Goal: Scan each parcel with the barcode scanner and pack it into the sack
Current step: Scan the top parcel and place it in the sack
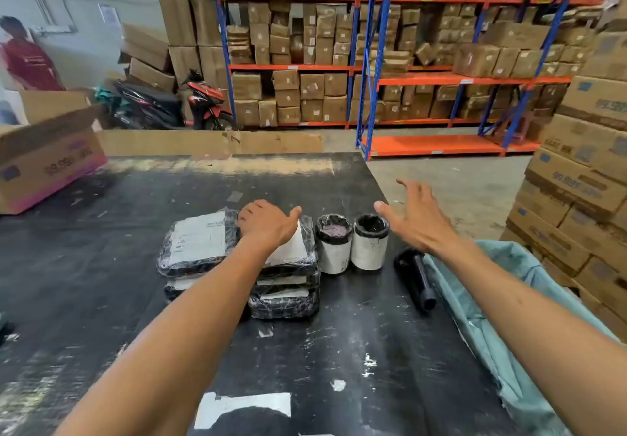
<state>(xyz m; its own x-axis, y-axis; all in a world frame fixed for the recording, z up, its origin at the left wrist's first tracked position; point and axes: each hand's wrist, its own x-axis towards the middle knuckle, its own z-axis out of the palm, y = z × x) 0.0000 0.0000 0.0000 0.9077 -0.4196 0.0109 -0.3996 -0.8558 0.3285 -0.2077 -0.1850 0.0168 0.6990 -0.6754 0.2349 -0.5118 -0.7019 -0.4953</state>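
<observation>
Two stacks of flat black-wrapped parcels with white labels lie mid-table: a left stack and a right stack. My left hand rests on top of the right stack, fingers curled over its far edge. Two small cylindrical parcels stand upright to the right of the stacks. My right hand hovers above and just right of them, fingers spread, holding nothing. The black barcode scanner lies on the table under my right forearm. The pale green sack hangs open at the table's right edge.
The black worktable carries scuffs and tape scraps. An open cardboard box sits at its far left. Stacked cartons stand to the right. Shelving racks, a parked scooter and a person in red are behind.
</observation>
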